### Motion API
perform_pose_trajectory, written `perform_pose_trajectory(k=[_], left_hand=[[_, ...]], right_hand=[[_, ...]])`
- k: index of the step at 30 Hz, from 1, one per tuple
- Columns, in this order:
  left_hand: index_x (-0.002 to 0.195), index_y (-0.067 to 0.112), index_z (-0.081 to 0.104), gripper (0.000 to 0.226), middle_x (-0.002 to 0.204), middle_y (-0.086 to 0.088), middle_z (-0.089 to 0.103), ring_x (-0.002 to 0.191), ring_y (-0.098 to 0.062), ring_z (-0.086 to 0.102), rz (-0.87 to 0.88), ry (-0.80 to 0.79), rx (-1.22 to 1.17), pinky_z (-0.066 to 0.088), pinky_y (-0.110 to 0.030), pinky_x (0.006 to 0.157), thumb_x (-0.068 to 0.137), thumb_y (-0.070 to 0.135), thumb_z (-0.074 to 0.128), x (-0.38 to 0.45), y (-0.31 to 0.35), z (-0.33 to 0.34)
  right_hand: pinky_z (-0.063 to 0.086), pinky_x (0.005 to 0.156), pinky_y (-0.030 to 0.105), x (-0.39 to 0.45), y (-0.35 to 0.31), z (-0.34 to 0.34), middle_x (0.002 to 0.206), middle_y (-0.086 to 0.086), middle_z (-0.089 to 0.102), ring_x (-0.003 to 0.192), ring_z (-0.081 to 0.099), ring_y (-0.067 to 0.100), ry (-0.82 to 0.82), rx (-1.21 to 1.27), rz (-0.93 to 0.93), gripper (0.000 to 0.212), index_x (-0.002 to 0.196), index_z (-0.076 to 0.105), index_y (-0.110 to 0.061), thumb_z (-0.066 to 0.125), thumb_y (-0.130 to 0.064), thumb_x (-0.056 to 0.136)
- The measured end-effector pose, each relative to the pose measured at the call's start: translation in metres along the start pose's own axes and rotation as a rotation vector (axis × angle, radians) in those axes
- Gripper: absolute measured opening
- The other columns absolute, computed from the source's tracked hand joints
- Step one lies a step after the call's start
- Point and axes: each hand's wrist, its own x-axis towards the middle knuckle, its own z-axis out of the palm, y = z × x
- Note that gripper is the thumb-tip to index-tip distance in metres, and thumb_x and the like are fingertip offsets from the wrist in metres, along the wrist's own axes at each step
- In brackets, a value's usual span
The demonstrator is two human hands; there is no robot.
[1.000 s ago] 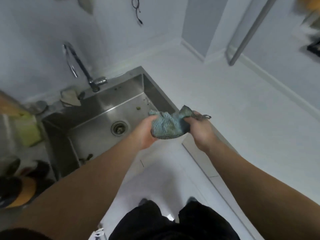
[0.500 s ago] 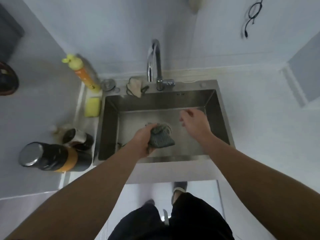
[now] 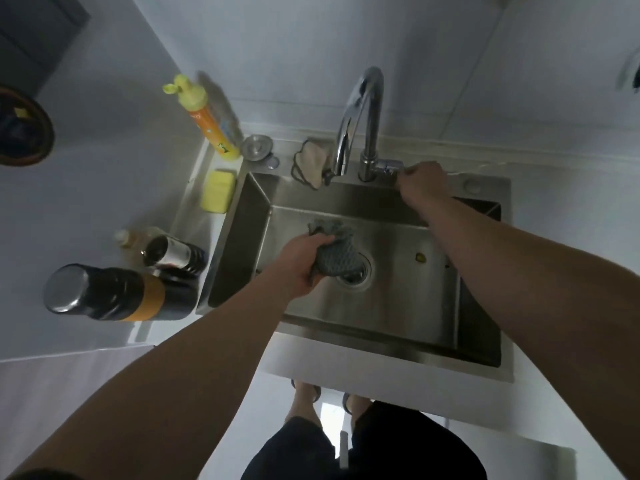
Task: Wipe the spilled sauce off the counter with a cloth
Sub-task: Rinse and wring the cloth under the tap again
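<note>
Left hand: our left hand (image 3: 302,263) is over the basin of the stainless-steel sink (image 3: 391,336), its fingers (image 3: 320,241) wrapped tight round the bunched grey-blue woven cloth (image 3: 335,255).
Cloth: it bulges out past those fingers to their right and hangs just above the round metal drain (image 3: 358,273) — we cannot tell whether it touches the sink floor.
Right hand: our right hand (image 3: 420,183) is up at the back rim, fingers curled closed on the short lever of the chrome gooseneck tap (image 3: 363,119).
Beyond the right fingers: the tap's spout arches away to their left; a pale rag (image 3: 311,161) lies on the rim past it.
Left of the left fingers: on the white bench (image 3: 86,209) stand a yellow sponge (image 3: 218,190), an orange bottle with a yellow cap (image 3: 204,121), and — nearer us — a black flask with an orange band (image 3: 117,294) beside smaller dark bottles (image 3: 173,254).
Sink floor: a small yellowish speck (image 3: 420,258) lies between our two forearms.
</note>
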Motion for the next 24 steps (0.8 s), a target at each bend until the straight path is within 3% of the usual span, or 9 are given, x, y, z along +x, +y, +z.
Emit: perform_pose_trajectory(k=[3,6,9,12,15,18,20,22,24], left_hand=[[0.122,0.004,0.065,0.027,0.106,-0.015,0.076,0.081,-0.025,0.077,-0.009,0.029,-0.020,0.060,-0.032,0.059,0.100,0.019,0.063,0.005,0.002,-0.002],[0.119,0.007,0.065,0.026,0.108,-0.014,0.075,0.081,-0.026,0.078,-0.013,0.053,-0.047,0.061,-0.034,0.060,0.101,0.026,0.062,0.009,0.003,-0.004],[0.116,0.008,0.066,0.026,0.107,-0.013,0.076,0.085,-0.026,0.077,-0.021,0.043,-0.072,0.063,-0.037,0.064,0.102,0.029,0.061,0.012,0.005,-0.005],[0.112,0.008,0.066,0.024,0.111,-0.014,0.074,0.094,-0.027,0.074,-0.016,0.020,-0.089,0.063,-0.040,0.081,0.103,0.030,0.060,0.014,0.011,-0.002],[0.122,0.008,0.066,0.032,0.116,-0.015,0.074,0.102,-0.030,0.074,-0.005,0.014,-0.098,0.059,-0.047,0.094,0.102,0.033,0.061,0.020,0.015,0.000],[0.125,0.008,0.067,0.035,0.117,-0.015,0.074,0.104,-0.032,0.074,-0.011,0.006,-0.095,0.058,-0.050,0.096,0.100,0.033,0.062,0.024,0.020,0.004],[0.126,0.007,0.067,0.034,0.118,-0.016,0.074,0.104,-0.031,0.074,-0.020,-0.010,-0.089,0.061,-0.046,0.088,0.101,0.028,0.060,0.028,0.021,0.005],[0.125,0.003,0.066,0.032,0.117,-0.017,0.074,0.104,-0.033,0.074,-0.024,0.001,-0.088,0.063,-0.044,0.083,0.101,0.021,0.057,0.031,0.023,0.008],[0.126,0.002,0.066,0.031,0.121,-0.019,0.072,0.107,-0.034,0.072,-0.023,0.022,-0.082,0.061,-0.046,0.089,0.103,0.020,0.053,0.036,0.024,0.009]], right_hand=[[0.058,0.083,0.038,0.002,0.000,0.000,0.094,0.011,0.077,0.088,0.072,0.029,0.023,0.011,-0.008,0.026,0.096,0.081,-0.014,0.068,-0.036,0.099],[0.045,0.073,0.029,0.004,0.002,0.003,0.088,0.008,0.072,0.071,0.062,0.016,0.037,-0.023,-0.008,0.025,0.091,0.077,-0.015,0.066,-0.034,0.102],[0.050,0.075,0.031,0.009,0.003,0.004,0.094,0.011,0.074,0.081,0.067,0.023,0.050,-0.043,-0.002,0.030,0.100,0.079,-0.009,0.064,-0.034,0.104],[0.050,0.073,0.031,0.012,0.003,0.001,0.094,0.012,0.075,0.085,0.069,0.026,0.056,-0.063,0.020,0.029,0.103,0.079,-0.006,0.062,-0.030,0.104],[0.044,0.071,0.030,0.013,0.003,0.001,0.094,0.014,0.073,0.084,0.065,0.028,0.067,-0.078,0.047,0.029,0.100,0.079,-0.005,0.061,-0.027,0.102],[0.044,0.072,0.032,0.000,0.000,0.003,0.096,0.011,0.075,0.092,0.069,0.031,0.105,0.009,0.115,0.031,0.100,0.077,-0.010,0.057,-0.033,0.099],[0.045,0.074,0.033,-0.022,-0.001,0.014,0.099,0.008,0.074,0.094,0.069,0.031,0.104,0.105,0.167,0.032,0.105,0.074,-0.014,0.056,-0.039,0.098],[0.048,0.076,0.033,-0.049,-0.002,0.037,0.099,0.005,0.072,0.089,0.068,0.026,0.040,0.202,0.173,0.030,0.106,0.070,-0.018,0.060,-0.045,0.097],[0.060,0.080,0.040,-0.071,-0.004,0.066,0.097,0.001,0.073,0.087,0.070,0.021,-0.132,0.357,0.185,0.029,0.105,0.070,-0.024,0.063,-0.050,0.093]])
